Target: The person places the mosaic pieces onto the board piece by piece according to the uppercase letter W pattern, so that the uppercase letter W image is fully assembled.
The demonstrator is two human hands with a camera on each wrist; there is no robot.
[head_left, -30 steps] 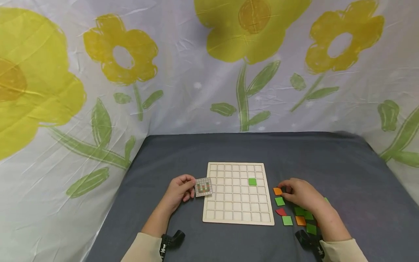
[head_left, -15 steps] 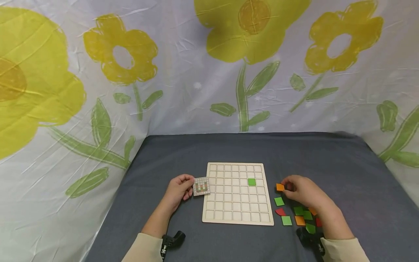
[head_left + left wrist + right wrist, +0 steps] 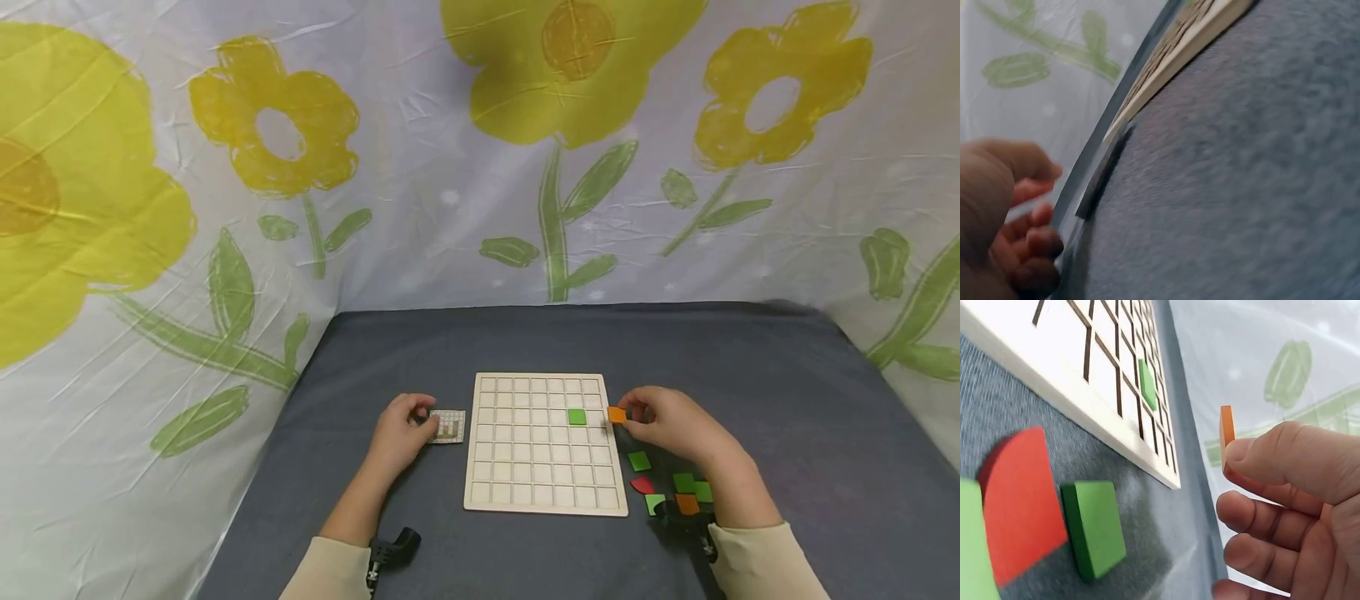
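Note:
My right hand (image 3: 675,423) pinches an orange square tile (image 3: 617,415) between thumb and forefinger, over the right edge of the pale wooden grid board (image 3: 525,512). In the right wrist view the orange tile (image 3: 1227,434) stands on edge in the fingertips, raised off the table. One green square tile (image 3: 577,417) lies in a cell of the board. Left of the board, a small card with a printed grid pattern (image 3: 449,426) lies flat on the table. My left hand (image 3: 397,433) is beside the card, its fingers loosely bent; the left wrist view shows them apart from the card (image 3: 1102,172).
Right of the board lie a green tile (image 3: 639,461), a red quarter-round tile (image 3: 642,485), a light green tile (image 3: 655,503), an orange tile (image 3: 687,504) and more green ones. The right wrist camera (image 3: 678,518) overlaps some of them. A dark cloth (image 3: 420,350) covers the table.
My right hand has carried the orange tile left and away from me, from the loose tiles to the board's edge. My left hand has set the card down and let it go.

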